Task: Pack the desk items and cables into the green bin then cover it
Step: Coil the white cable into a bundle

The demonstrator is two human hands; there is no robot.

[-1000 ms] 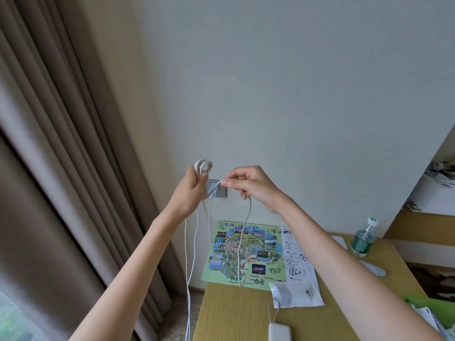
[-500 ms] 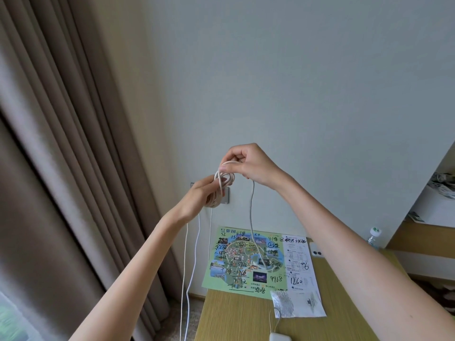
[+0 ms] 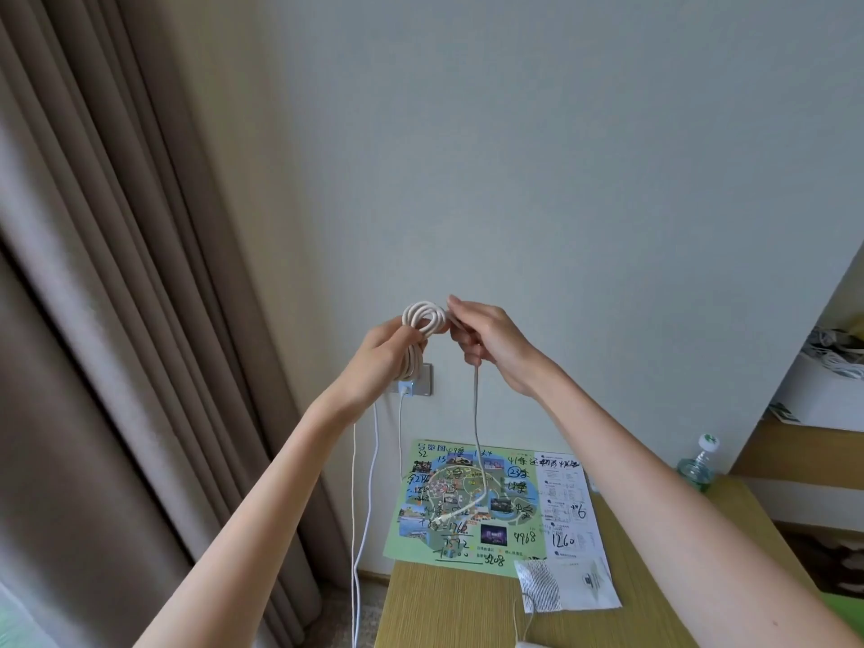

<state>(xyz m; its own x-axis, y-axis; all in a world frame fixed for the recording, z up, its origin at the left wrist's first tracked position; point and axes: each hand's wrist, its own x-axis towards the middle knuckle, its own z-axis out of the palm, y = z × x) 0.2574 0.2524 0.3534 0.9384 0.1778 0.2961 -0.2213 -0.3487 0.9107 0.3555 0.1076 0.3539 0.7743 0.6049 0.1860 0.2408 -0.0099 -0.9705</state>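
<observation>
Curtain (image 3: 117,320) far left. Your left hand (image 3: 378,362) grips the coiled white cable (image 3: 423,318), raised before the wall, loops showing above the fist. Your right hand (image 3: 486,339), just beside it, pinches the cable's free run; the tail hangs down onto the park map (image 3: 509,512) on the desk (image 3: 444,610). Water bottle (image 3: 699,465) far right.

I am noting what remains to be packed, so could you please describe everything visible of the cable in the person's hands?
The cable is cream-white and round. Most of it is wound into several small loops held up before the wall. The left hand grips the bundle; the right hand pinches the strand beside it. A loose tail hangs straight down from the right hand, then curves left in front of the map, ending in a small plug.
</observation>
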